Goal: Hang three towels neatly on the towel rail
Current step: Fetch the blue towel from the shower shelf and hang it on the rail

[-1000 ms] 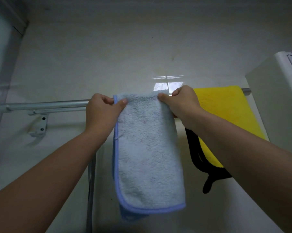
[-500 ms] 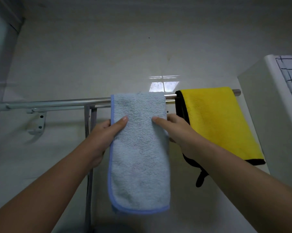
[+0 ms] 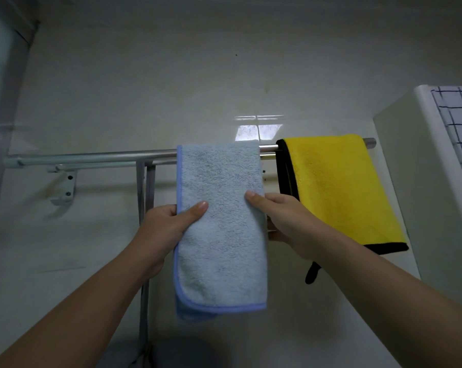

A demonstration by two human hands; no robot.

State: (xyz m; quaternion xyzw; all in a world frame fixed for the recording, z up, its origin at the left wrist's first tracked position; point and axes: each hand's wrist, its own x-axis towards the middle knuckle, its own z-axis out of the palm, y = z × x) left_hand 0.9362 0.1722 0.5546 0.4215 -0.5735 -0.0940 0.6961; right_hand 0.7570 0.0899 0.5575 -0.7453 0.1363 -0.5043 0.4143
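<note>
Both hands have slid down from the silver metal towel rail point(image 3: 91, 156) to mid-height on the pale blue terry towel with blue trim point(image 3: 221, 248) draped over it. The left hand point(image 3: 166, 229) and right hand point(image 3: 285, 221) each pinch a side edge (thumb in front, fingers behind). Just right hangs the yellow microfibre towel with black edging point(image 3: 336, 187), making 2 on the rail

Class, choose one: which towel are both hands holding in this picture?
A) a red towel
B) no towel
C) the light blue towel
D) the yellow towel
C: the left hand and right hand each pinch a side edge of the light blue towel, which hangs over the rail.
</note>
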